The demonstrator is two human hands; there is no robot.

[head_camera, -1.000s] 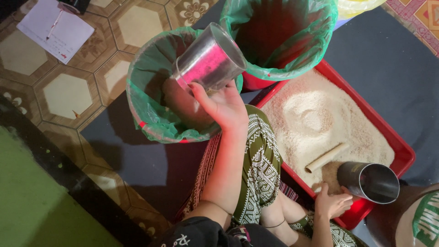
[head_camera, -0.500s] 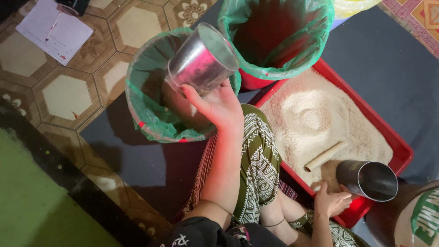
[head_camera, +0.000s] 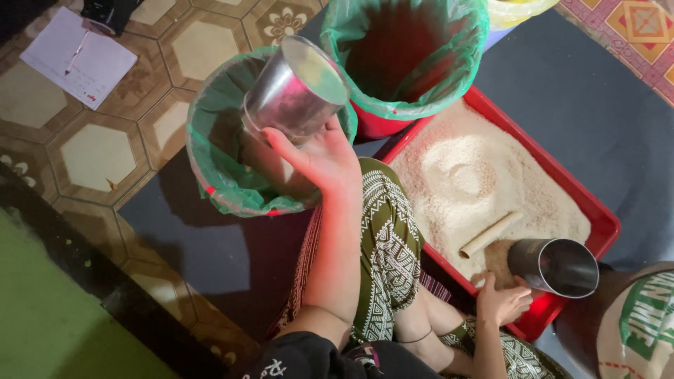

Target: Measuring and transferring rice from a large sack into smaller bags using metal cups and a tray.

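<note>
**Steel cups, one in each hand**

Steel shows twice here: two metal cups. The left hand [head_camera: 319, 158] has its fingers curled round the base of the first metal cup [head_camera: 295, 91], thumb stretched along its side, holding it tilted over the near-left bucket [head_camera: 210, 161]. The right hand [head_camera: 502, 302] rests fingers together at the near edge of the red tray [head_camera: 604, 221], fingertips against the second metal cup [head_camera: 554, 265], which lies on its side in the tray's near corner; whether they grip it I cannot tell.

Two buckets stand on the dark mat [head_camera: 597, 119], each lined with a green plastic bag: the one under the raised cup and a red bucket [head_camera: 404, 56] farther off, just beside the tray. The tray holds a spread of pale grain [head_camera: 477, 175] with a dent in the middle, and one tan tube [head_camera: 489, 234] lies on it near the second cup.

One sheet of white paper [head_camera: 77, 60] lies far left on the tiled floor. One sack [head_camera: 642, 323], beige with green printing, sits at the near right.
</note>
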